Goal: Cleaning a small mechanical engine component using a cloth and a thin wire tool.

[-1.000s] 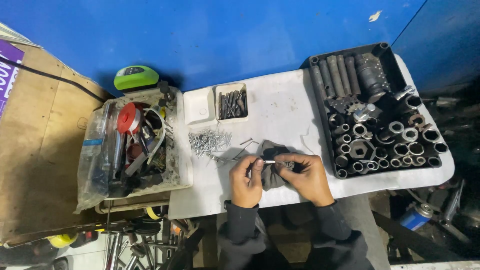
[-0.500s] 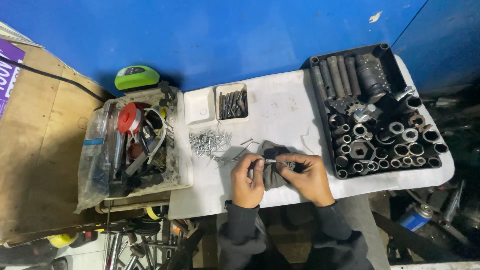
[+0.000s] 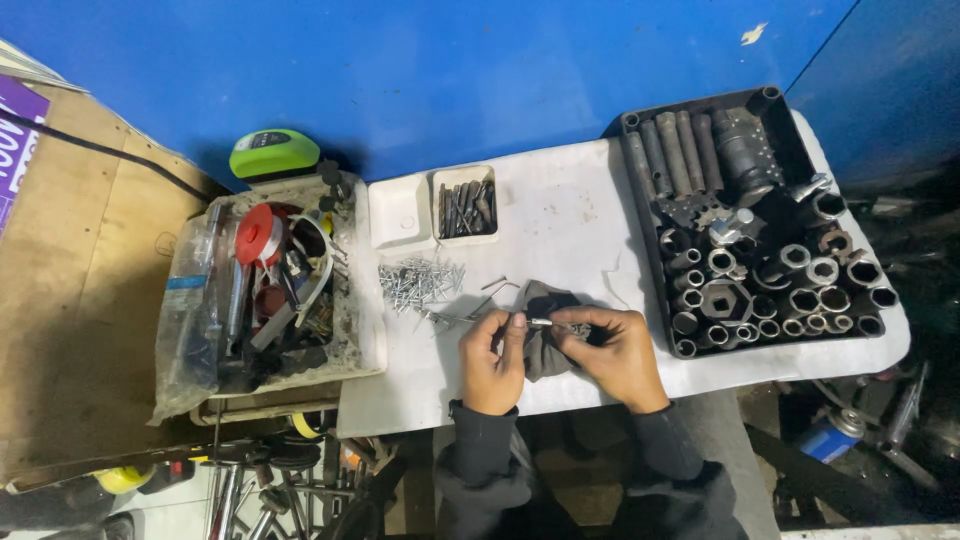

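My left hand (image 3: 492, 360) pinches one end of a small metal bolt (image 3: 541, 322) above the white table (image 3: 560, 215). My right hand (image 3: 615, 350) holds a dark grey rag (image 3: 545, 345) wrapped around the bolt's other end. Both hands sit close together near the table's front edge. A loose pile of small screws (image 3: 420, 283) lies just left of and beyond my left hand.
A black tray (image 3: 764, 100) of sockets and extension bars fills the table's right side. A small white box with dark bits (image 3: 466, 205) stands at the back. A clear tub of mixed tools (image 3: 262, 290) and a green tape measure (image 3: 274, 152) lie left, beside a cardboard sheet (image 3: 80, 310).
Both hands have stayed in place; the fingers shifted slightly around the bolt and rag.
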